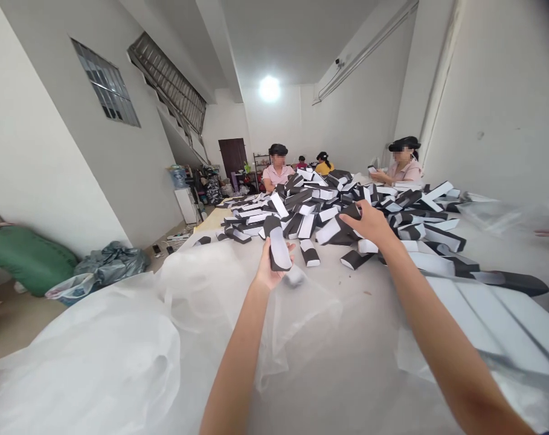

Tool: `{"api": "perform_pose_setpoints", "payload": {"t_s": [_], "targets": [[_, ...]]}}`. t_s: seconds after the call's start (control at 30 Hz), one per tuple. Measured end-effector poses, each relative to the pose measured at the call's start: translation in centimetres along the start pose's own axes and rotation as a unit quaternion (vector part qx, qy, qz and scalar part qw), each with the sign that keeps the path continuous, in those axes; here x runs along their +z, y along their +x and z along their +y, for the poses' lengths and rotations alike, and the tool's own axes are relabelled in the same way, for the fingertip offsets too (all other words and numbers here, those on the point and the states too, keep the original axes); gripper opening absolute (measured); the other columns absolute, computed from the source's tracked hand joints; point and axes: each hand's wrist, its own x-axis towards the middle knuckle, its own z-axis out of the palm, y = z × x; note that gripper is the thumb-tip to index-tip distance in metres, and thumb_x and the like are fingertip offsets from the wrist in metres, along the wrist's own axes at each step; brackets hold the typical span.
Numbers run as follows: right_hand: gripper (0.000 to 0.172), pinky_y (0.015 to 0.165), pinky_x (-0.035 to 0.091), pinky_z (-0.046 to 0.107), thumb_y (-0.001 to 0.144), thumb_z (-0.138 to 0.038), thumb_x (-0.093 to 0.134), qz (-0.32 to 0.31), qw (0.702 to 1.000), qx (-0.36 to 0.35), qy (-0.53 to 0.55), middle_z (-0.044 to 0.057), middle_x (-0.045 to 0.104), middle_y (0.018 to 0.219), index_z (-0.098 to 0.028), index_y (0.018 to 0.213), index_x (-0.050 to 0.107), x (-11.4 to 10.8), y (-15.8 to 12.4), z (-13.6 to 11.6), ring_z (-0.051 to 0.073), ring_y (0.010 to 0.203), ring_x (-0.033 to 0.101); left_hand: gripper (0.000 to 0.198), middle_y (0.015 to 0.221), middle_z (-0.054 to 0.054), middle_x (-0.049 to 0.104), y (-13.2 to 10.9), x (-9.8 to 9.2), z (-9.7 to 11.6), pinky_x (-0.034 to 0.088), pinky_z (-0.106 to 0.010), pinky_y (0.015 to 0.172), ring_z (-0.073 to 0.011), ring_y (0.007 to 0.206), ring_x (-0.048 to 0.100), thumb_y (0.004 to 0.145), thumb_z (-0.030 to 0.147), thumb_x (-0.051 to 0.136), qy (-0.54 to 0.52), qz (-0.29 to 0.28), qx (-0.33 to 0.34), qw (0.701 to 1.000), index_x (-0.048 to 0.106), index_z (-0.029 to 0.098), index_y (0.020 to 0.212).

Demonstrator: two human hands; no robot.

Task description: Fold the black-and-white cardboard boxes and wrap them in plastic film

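In my left hand (270, 266) lies a long black-and-white padded piece (279, 249), its rounded white end toward me, with my fingers wrapped round its sides. My right hand (367, 222) reaches into the heap, thumb and fingers on another black-and-white piece (331, 231). Whether it is lifted off the heap I cannot tell. Beyond both hands spreads a big loose pile of similar pieces (305, 225). Just in front of it, between my hands, a short black-and-white piece (310, 254) rests on the table.
Clear plastic sheeting (202, 302) covers the table's near left side. White pieces in rows (491, 317) lie at the right, by my forearm. Two people in pink (278, 174) sit across the pile, others farther back. Green sack (29, 257) and grey bags (113, 266) stand on the floor left.
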Motion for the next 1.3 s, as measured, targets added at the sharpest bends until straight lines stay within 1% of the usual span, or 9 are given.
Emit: {"api": "perform_pose_setpoints", "payload": {"t_s": [0.2,0.3,0.47,0.6,0.83,0.93,1.03,1.13,1.3], "targets": [[0.054,0.059,0.05,0.029,0.079,-0.061,0.053,-0.105,0.973,0.035,0.203,0.006,0.066,0.092,-0.02,0.115,0.053,0.0,-2.7,-3.2,0.015,0.056,0.061,0.045,0.076,-0.003,0.065,-0.9,1.1,0.2,0.051,-0.026,0.055,-0.0141,0.055,0.061,0.089,0.052,0.047,0.066,-0.029,-0.017,0.997,0.063,0.014,0.107],[0.046,0.058,0.052,0.027,0.08,-0.051,0.058,-0.154,0.934,0.05,0.319,0.004,0.065,0.098,-0.024,0.115,0.052,0.9,-2.8,-3.3,0.014,0.06,0.065,0.04,0.077,-0.003,0.066,-0.9,0.8,0.8,0.051,-0.026,0.054,-0.0141,0.055,0.061,0.09,0.05,0.046,0.021,0.006,0.01,1.0,0.063,0.016,0.102],[0.041,0.072,0.057,0.03,0.084,-0.048,0.053,-0.24,0.865,0.027,0.44,0.004,0.046,0.135,-0.03,0.121,0.049,1.3,-2.4,-3.2,0.015,0.078,0.068,0.035,0.086,-0.003,0.069,-0.7,0.2,1.7,0.051,-0.025,0.05,-0.0128,0.053,0.061,0.088,0.047,0.05,-0.013,0.049,0.07,0.996,0.063,0.019,0.103],[0.037,0.07,0.056,0.03,0.087,-0.053,0.041,-0.24,0.871,0.051,0.426,0.003,0.047,0.134,-0.028,0.114,0.049,1.4,-2.1,-3.5,0.014,0.076,0.068,0.033,0.094,-0.003,0.07,-0.7,0.4,2.0,0.052,-0.026,0.053,-0.0123,0.053,0.061,0.085,0.045,0.055,-0.001,0.036,0.101,0.994,0.063,0.023,0.107],[0.032,0.055,0.045,0.023,0.086,-0.048,0.04,-0.196,0.918,0.062,0.339,0.001,0.062,0.088,-0.023,0.1,0.056,3.0,-1.2,-2.1,0.013,0.063,0.059,0.039,0.103,-0.01,0.07,-0.8,1.2,2.2,0.052,-0.027,0.051,-0.0127,0.051,0.059,0.085,0.047,0.053,0.059,0.027,0.079,0.995,0.063,0.018,0.109],[0.034,0.052,0.042,0.022,0.084,-0.046,0.039,-0.189,0.926,0.067,0.32,0.001,0.061,0.087,-0.023,0.1,0.059,3.4,-0.7,-1.2,0.012,0.06,0.055,0.039,0.103,-0.011,0.07,-0.5,1.2,2.2,0.052,-0.025,0.051,-0.0118,0.051,0.059,0.087,0.046,0.05,0.049,0.031,0.07,0.996,0.064,0.014,0.105],[0.034,0.056,0.046,0.023,0.082,-0.044,0.042,-0.148,0.92,0.115,0.344,0.003,0.059,0.105,-0.023,0.104,0.057,3.4,-0.3,-0.6,0.01,0.06,0.056,0.036,0.1,-0.011,0.07,0.0,1.0,2.2,0.052,-0.024,0.054,-0.0124,0.056,0.061,0.089,0.042,0.048,0.033,0.072,0.077,0.994,0.062,0.013,0.105],[0.035,0.064,0.052,0.025,0.083,-0.04,0.04,-0.108,0.894,0.154,0.407,0.005,0.055,0.117,-0.024,0.113,0.051,3.5,0.0,-0.8,0.011,0.067,0.06,0.03,0.089,-0.007,0.07,0.5,1.0,1.9,0.052,-0.023,0.056,-0.0134,0.061,0.064,0.09,0.038,0.047,0.021,0.128,0.085,0.988,0.06,0.017,0.108],[0.047,0.071,0.055,0.029,0.082,-0.036,0.047,-0.184,0.862,0.114,0.458,0.005,0.06,0.104,-0.022,0.126,0.04,4.4,-0.9,-3.5,0.013,0.074,0.062,0.029,0.078,-0.002,0.067,1.1,1.5,0.9,0.048,-0.022,0.052,-0.0126,0.056,0.063,0.091,0.037,0.047,0.036,0.172,0.087,0.981,0.058,0.025,0.114]]}}
